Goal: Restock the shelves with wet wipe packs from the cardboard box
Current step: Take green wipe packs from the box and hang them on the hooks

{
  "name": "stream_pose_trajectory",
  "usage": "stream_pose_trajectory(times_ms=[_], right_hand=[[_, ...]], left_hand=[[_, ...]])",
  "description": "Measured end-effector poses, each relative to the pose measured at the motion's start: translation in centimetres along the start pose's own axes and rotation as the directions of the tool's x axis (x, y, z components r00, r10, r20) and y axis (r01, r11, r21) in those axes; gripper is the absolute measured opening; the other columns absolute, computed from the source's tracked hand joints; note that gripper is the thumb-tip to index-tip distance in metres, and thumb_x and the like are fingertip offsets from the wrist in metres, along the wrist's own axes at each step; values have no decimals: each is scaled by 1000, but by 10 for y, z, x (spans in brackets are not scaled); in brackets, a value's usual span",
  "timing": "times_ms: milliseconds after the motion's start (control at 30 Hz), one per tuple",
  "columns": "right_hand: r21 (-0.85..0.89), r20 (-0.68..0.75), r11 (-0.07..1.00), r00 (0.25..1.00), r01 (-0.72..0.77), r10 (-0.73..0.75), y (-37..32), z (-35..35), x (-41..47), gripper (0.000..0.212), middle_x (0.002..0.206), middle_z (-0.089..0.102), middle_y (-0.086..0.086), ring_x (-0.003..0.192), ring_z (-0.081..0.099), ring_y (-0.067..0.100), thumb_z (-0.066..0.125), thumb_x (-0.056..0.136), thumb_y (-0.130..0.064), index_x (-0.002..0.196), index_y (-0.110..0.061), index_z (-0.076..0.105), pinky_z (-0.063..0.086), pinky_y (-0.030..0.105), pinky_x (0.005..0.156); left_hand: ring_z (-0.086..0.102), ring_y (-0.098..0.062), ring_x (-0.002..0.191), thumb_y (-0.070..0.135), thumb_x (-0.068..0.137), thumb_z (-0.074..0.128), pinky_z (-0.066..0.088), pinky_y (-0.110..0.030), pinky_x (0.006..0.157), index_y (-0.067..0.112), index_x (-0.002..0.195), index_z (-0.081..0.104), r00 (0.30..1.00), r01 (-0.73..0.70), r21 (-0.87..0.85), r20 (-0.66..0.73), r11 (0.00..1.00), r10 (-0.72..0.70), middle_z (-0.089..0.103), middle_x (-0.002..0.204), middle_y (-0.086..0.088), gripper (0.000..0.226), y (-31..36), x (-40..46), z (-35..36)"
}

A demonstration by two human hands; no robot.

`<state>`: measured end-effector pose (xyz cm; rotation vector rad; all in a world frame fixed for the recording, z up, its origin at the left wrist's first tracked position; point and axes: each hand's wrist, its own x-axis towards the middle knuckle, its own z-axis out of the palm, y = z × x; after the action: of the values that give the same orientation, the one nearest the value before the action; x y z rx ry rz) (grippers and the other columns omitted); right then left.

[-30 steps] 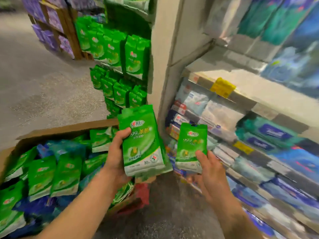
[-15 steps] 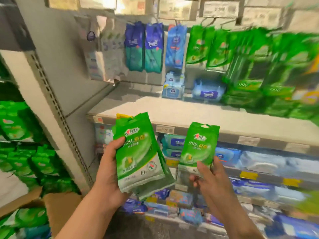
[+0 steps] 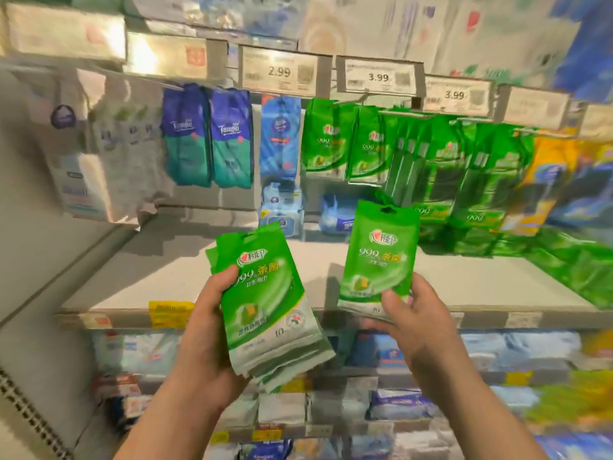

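Two loads: left hand [image 3: 202, 330] grips a fanned stack of green wet wipe packs [image 3: 268, 307]; right hand [image 3: 421, 327] pinches a single pack [image 3: 379, 257] by its bottom edge.
Step in hand: judged to be hanging the single pack on a peg among the hanging green packs [image 3: 345, 144], above and beyond the right fingertips.
Doing it well: hang hole [image 3: 387, 210] sits at the pack's top, far end from the pinch, so the pack will likely flop; a grip shifted higher, or a pack kept upright and square to the peg, should help the hole find the tip. Peg tips are blurred, so exact aim cannot be read.
Left fingers: thumb [image 3: 229, 275] curled over the front face of the stack, other fingers wrapped behind and hidden; clenched round several packs, count unclear.
Right fingers: thumb [image 3: 393, 300] pressed on the front lower corner, remaining fingers curled behind; firm grasp on one pack.
Where the goods are: both loads held upright in front of the shelf board [image 3: 166, 280], stack left of and just lower than the single pack, the two apart.
Risk: stack is splayed at its lower edge, and a loosened left grip could shed a pack.
Cardboard box: not in view.
Overhead: price tags [image 3: 378, 77] above the pegs, beyond the fingertips.
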<state>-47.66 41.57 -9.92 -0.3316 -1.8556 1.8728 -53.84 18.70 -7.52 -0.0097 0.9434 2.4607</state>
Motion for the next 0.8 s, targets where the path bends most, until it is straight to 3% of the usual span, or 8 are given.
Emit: stream_pose_trajectory(times_ms=[67, 200, 433, 633, 800], right_hand=[[-31, 13, 996, 997, 83, -82, -17, 14, 17, 26, 113, 77, 4, 102, 75, 27, 53, 104, -6, 118, -25, 64, 62, 43, 82], [-43, 37, 968, 969, 246, -244, -50, 37, 42, 27, 109, 78, -3, 103, 74, 21, 56, 103, -7, 113, -30, 67, 57, 48, 91], [44, 61, 912, 910, 407, -410, -82, 45, 71, 24, 110, 76, -1, 94, 73, 20, 54, 103, -5, 119, -22, 61, 60, 30, 68], [115, 92, 908, 905, 404, -415, -86, 42, 93, 23, 102, 75, 4, 77, 66, 28, 58, 93, -20, 115, -23, 63, 54, 32, 61], [151, 124, 908, 904, 390, -409, -74, 38, 104, 21, 100, 71, 19, 71, 61, 29, 56, 94, -20, 114, -17, 63, 52, 30, 56]], left_hand=[[75, -33, 82, 43, 86, 61, 54, -45, 88, 19, 95, 82, 1000, 13, -1, 7, 1000, -13, 77, 110, -14, 33, 12, 17, -4], [75, -33, 86, 44, 85, 62, 57, -45, 87, 21, 101, 80, 999, 29, -9, 26, 1000, -29, 77, 113, -13, 34, 29, 45, -10], [77, -31, 81, 44, 81, 65, 64, -49, 71, 22, 111, 76, 999, 40, -28, 32, 999, -39, 77, 112, -11, 39, 38, 72, -11], [76, -33, 83, 44, 79, 65, 57, -46, 85, 20, 107, 78, 1000, 2, 10, 5, 1000, -2, 77, 112, -14, 39, 33, 83, -3], [76, -33, 78, 42, 81, 64, 61, -45, 76, 19, 90, 83, 999, -34, 33, -2, 999, 34, 78, 103, -14, 32, 25, 86, 4]])
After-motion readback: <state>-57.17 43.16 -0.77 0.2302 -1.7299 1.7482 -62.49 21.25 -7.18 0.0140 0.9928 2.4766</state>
